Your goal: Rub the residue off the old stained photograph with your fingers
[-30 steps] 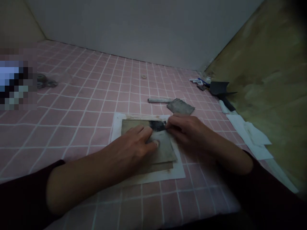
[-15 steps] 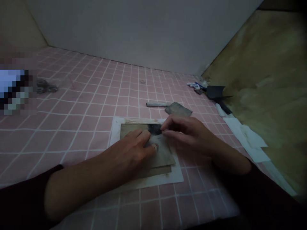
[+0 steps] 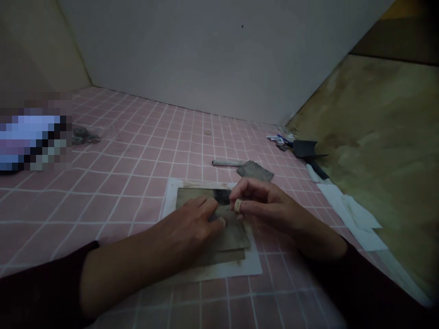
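Note:
My right hand (image 3: 264, 201) pinches a small cream-coloured ring (image 3: 238, 205) with dark marks between thumb and fingertips, just above the right side of the work sheets. My left hand (image 3: 197, 221) rests palm down, fingers lying on a grey-brown sheet that looks like sandpaper (image 3: 235, 235), with the thumb apart from the fingers. Beneath it is a second similar sheet (image 3: 226, 257), with a black patch (image 3: 222, 197) near the upper edge. Both lie on white paper (image 3: 252, 267). Something pale shows at my left thumb tip; I cannot tell what it is.
Beyond the paper lie a grey rod (image 3: 226, 163) and a grey folded piece (image 3: 255, 171). A small pale ring (image 3: 207, 132) sits farther back. Dark round pieces (image 3: 82, 135) and a blurred-out device (image 3: 30, 137) are left. A black brush-like tool (image 3: 305, 150) and white tissues (image 3: 356, 219) lie right.
My right hand has lifted and turned slightly, so the cream ring now shows in its fingertips. My left hand stays on the sheet. The whole view has tilted upward.

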{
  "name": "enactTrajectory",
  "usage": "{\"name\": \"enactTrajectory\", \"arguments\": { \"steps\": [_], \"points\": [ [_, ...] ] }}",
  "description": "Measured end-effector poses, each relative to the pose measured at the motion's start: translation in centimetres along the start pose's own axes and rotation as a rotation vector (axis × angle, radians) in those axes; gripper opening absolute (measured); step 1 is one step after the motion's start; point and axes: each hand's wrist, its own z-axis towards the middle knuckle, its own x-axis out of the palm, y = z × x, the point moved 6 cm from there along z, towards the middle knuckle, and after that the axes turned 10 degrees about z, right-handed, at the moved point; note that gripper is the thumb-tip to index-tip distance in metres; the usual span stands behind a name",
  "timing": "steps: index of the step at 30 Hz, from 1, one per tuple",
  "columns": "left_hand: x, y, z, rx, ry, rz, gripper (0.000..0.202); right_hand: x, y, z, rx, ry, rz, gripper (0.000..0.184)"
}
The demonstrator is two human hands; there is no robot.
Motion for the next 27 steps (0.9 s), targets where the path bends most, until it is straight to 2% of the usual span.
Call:
{"name": "enactTrajectory", "arguments": {
  "steps": [4, 10, 15, 19, 23, 27],
  "points": [
    [-0.2, 0.0, 0.1, 0.011, -0.032, 0.032, 0.02, 0.1, -0.1, 0.0, 0.015, -0.014, -0.006, 0.01],
    [0.1, 0.0, 0.0, -0.005, 0.008, 0.021, 0.021, -0.4, -0.1, 0.3, 0.0, -0.073, -0.031, 0.012],
    [-0.1, -0.1, -0.1, 0.01, -0.008, 0.024, 0.02, -0.9, -1.0, 0.5, 0.055, -0.132, 0.191, 0.017],
    [0.0, -0.1, 0.0, 0.005, 0.024, 0.022, 0.02, -0.9, -1.4, 0.3, 0.097, -0.194, 0.341, 0.013],
    [0.1, 0.0, 0.0, 0.013, 0.016, 0.027, 0.02, -0.5, -1.5, 0.2, 0.126, -0.19, 0.402, 0.011],
    [0.0, 0.0, 0.1, 0.021, -0.003, 0.039, 0.019, -0.6, -1.5, 0.2, 0.121, -0.198, 0.373, 0.009]
  ]
}}
